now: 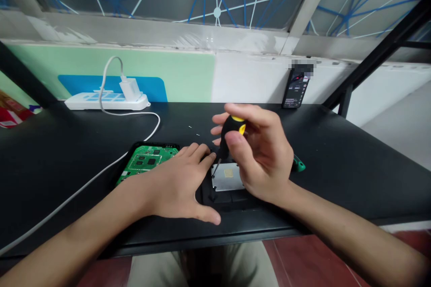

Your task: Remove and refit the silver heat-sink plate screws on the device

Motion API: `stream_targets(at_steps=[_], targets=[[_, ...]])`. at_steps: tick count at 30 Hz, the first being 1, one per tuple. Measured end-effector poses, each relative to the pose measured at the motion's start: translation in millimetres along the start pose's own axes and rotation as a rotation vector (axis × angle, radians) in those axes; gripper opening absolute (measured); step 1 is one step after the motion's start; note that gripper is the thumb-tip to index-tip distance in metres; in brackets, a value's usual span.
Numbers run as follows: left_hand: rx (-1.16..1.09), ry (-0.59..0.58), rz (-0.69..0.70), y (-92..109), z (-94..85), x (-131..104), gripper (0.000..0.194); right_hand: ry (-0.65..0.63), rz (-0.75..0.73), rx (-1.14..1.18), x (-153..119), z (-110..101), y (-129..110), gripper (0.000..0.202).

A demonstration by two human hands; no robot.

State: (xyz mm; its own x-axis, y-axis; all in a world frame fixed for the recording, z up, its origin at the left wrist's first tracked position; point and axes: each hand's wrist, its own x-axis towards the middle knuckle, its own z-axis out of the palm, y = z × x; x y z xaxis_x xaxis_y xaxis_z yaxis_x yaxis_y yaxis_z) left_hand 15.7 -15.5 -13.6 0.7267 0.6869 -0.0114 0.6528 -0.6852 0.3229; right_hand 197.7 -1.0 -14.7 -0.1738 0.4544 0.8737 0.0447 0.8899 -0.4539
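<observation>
My right hand (pixel 264 152) grips a black and yellow screwdriver (pixel 226 136). Its shaft slants down to the upper left corner of a silver metal plate (pixel 220 183), where the tip appears to meet a screw. The plate, with a small beige square on it, sits in a black plastic housing (pixel 232 199), partly covered by my right hand. Across the housing's left side lies my left hand (pixel 178 184), its fingers stretched out and thumb apart. Left of that, a green circuit board (pixel 144 161) rests in a black case, partly hidden by my left wrist.
Two tiny screws (pixel 198 134) lie behind my hands. A green-handled tool (pixel 299 164) is beside my right hand. At the back stand a phone (pixel 295 89) and a white power strip (pixel 107 102) with a plugged-in charger (pixel 130 89). Its white cable (pixel 90 181) runs across the table's left side.
</observation>
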Motion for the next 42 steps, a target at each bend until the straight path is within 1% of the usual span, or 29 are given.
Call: stream_targets(at_steps=[3, 7, 10, 14, 17, 20, 22, 26, 29, 33, 37, 42], targets=[[0.009, 0.016, 0.017, -2, 1.8, 0, 0.094, -0.040, 0.060, 0.058, -2, 0, -4, 0.034], [0.028, 0.016, 0.027, -2, 2.4, -1, 0.096, -0.020, 0.041, 0.086, -4, 0, 1, 0.031], [-0.011, 0.018, 0.043, -2, 1.6, -1, 0.094, -0.026, -0.003, 0.051, -3, -1, 8, 0.030], [-0.060, 0.040, 0.085, -2, 1.9, -1, 0.090, -0.029, -0.061, -0.024, 0, -3, 12, 0.034], [-0.085, 0.045, 0.076, -2, 2.4, -1, 0.086, 0.019, -0.142, -0.095, 4, -2, 12, 0.032], [-0.041, 0.016, 0.045, -1, 1.9, -1, 0.083, 0.065, -0.228, -0.153, 6, -1, 11, 0.032], [-0.024, 0.009, 0.040, -1, 1.4, 0, 0.082, 0.064, -0.197, -0.142, 5, -1, 9, 0.035], [-0.030, 0.008, 0.034, -1, 1.8, 0, 0.084, -0.010, 0.009, -0.003, -1, -1, 5, 0.040], [-0.008, 0.004, 0.019, -1, 2.5, 0, 0.087, -0.050, 0.056, 0.090, -4, -1, 3, 0.037], [0.018, 0.003, 0.013, -1, 3.3, 0, 0.088, -0.040, 0.023, 0.117, -4, -1, 5, 0.034], [-0.027, 0.046, 0.040, -1, 4.6, 0, 0.086, -0.033, -0.055, 0.019, 0, -2, 7, 0.036], [-0.037, 0.056, 0.056, -2, 4.4, 0, 0.088, 0.029, -0.129, -0.090, 5, -3, 8, 0.038]])
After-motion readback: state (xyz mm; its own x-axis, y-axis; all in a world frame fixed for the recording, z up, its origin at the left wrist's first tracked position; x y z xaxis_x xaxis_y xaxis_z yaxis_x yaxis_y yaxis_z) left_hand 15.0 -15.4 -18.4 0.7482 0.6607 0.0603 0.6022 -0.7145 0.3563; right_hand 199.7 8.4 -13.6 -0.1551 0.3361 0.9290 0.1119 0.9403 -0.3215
